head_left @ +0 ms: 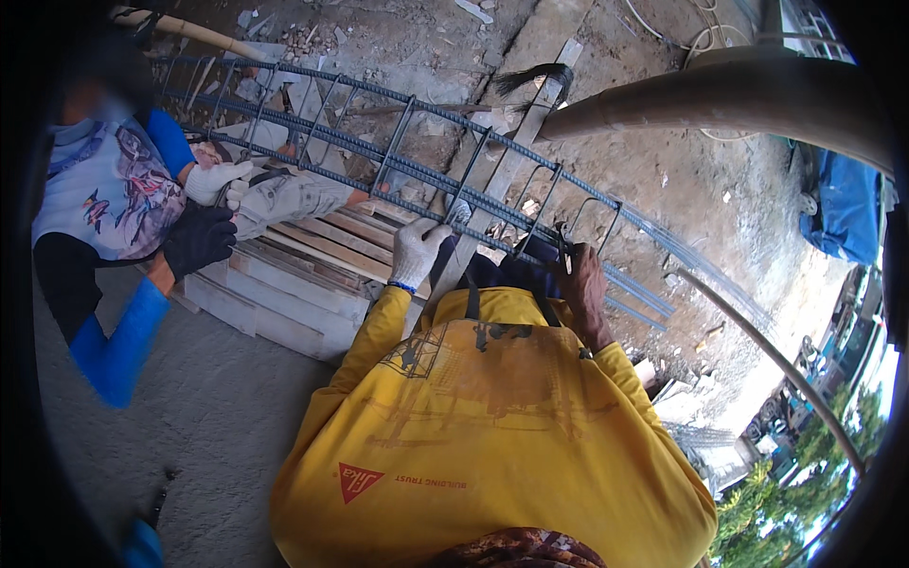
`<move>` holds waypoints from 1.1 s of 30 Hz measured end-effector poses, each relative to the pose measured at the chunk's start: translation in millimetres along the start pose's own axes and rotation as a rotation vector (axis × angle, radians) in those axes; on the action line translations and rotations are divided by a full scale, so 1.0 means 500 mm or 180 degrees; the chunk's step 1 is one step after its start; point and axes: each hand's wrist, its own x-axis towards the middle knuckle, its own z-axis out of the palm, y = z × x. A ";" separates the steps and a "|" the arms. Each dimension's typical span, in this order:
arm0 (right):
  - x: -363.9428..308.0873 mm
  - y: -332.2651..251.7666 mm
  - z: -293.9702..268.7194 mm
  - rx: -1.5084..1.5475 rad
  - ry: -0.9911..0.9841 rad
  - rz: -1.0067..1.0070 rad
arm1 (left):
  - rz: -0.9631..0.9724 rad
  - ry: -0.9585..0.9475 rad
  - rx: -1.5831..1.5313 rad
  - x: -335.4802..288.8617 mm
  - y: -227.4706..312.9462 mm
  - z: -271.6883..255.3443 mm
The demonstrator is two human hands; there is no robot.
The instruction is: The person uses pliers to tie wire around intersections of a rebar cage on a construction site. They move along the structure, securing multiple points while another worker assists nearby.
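Left hand [418,254], fingers curled at the steel cage [388,158] — hold unclear; right hand [585,287] wraps pliers [565,250] — a slip could pinch fingers.

From where the worker [492,407] is, I see the bar frame [426,175] go from ten to one o'clock, over a board [535,120]. The left hand [415,254] is at eleven, the right hand [587,295] at one. At ten there's a wood pile [284,310], another person [114,199] past it.
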 end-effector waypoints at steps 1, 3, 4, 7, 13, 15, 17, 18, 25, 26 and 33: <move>0.003 -0.005 -0.008 -0.0017 -0.0071 0.0011 | -0.0096 -0.0053 -0.0005 -0.002 -0.001 0.000; 0.006 -0.025 -0.030 -0.0132 -0.0410 0.0329 | -0.0249 -0.0105 -0.0059 -0.006 -0.002 -0.001; 0.008 -0.042 -0.041 -0.0212 -0.0124 -0.0034 | -0.0304 -0.0103 -0.0106 -0.008 -0.002 -0.002; 0.018 -0.121 -0.044 -0.0181 0.0004 -0.0696 | -0.0368 -0.0096 -0.0033 -0.012 0.002 -0.004; 0.093 -0.275 0.055 0.0694 -0.0610 -0.2059 | 0.0000 -0.0169 0.0107 -0.017 0.007 -0.003; 0.109 -0.301 0.072 0.0657 -0.0566 -0.2161 | 0.0069 -0.0197 0.0058 -0.019 0.002 -0.003; 0.119 -0.317 0.076 0.0601 -0.0761 -0.2119 | 0.0269 -0.0166 -0.0076 -0.020 -0.006 -0.006; 0.117 -0.321 0.075 0.0605 -0.0871 -0.2079 | 0.0008 -0.0342 -0.0182 -0.019 -0.012 -0.013; 0.086 -0.337 0.141 0.0484 -0.0996 -0.1798 | -0.1484 -0.1217 -0.1385 0.007 -0.052 -0.070; 0.084 -0.337 0.158 0.0579 -0.0881 -0.1703 | -0.1646 -0.1237 -0.1659 0.010 -0.056 -0.074; 0.093 -0.321 0.176 0.1953 -0.1314 -0.0557 | -0.2412 -0.0983 -0.2719 -0.012 -0.078 -0.064</move>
